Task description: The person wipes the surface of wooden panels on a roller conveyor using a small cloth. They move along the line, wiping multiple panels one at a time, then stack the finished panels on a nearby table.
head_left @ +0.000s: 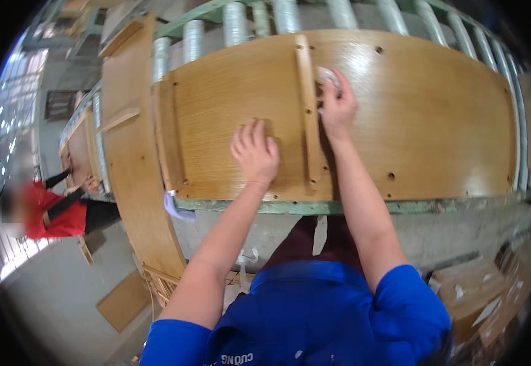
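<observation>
Panel (head view): broad wooden panel (436, 122), glossy, fine-grained, with round dark holes; lies on metal rollers (235, 24), beneath both hands.
Central batten: straight, narrow wooden batten (308, 128) across the panel, between the hands.
End batten: similar wooden end strip (168, 137) along the panel's left edge.
Left hand: left hand (255, 154) palm down over the panel, fingers extended, grasping nothing visible.
Right hand: right hand (340, 110) apart from the left, fingers closed on a white wad (328, 76) just beside the central batten; wad material unclear.
</observation>
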A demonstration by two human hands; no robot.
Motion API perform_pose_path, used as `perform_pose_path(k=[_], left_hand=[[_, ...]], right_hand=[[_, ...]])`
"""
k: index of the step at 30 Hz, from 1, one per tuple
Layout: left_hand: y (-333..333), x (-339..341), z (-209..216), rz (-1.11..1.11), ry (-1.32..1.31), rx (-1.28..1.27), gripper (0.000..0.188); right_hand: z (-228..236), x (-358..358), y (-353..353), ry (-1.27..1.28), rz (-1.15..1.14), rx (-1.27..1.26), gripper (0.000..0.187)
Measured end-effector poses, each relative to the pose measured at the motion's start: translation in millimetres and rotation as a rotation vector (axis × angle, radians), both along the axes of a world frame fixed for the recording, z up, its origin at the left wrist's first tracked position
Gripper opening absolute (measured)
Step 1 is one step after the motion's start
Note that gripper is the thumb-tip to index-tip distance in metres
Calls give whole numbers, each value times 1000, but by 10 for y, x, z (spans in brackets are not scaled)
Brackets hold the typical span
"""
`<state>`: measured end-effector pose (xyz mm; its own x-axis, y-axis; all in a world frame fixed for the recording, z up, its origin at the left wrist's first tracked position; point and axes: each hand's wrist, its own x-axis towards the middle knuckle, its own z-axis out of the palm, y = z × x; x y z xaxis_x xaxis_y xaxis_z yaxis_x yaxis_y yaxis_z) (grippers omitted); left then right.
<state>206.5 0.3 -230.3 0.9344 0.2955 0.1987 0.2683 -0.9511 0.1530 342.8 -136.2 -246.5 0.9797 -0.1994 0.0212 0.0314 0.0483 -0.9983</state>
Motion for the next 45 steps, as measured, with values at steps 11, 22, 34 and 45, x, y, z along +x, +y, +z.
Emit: perform_pose_path(k=[11,22,34,45], left_hand=[[48,-26,5,-35,-23,37,40],[18,-8,4,-60,-77,51,38],[35,-56,-31,-47,-86,69,37],[69,-69,-81,-57,-208,76,33]], right_hand=[[178,180,169,-277,-52,-262,21],[107,-302,-89,-403,3,-413,17],[286,-1393,-492,-388,121,-480,21],[340,-1863,-765,-112,328,-287,22]])
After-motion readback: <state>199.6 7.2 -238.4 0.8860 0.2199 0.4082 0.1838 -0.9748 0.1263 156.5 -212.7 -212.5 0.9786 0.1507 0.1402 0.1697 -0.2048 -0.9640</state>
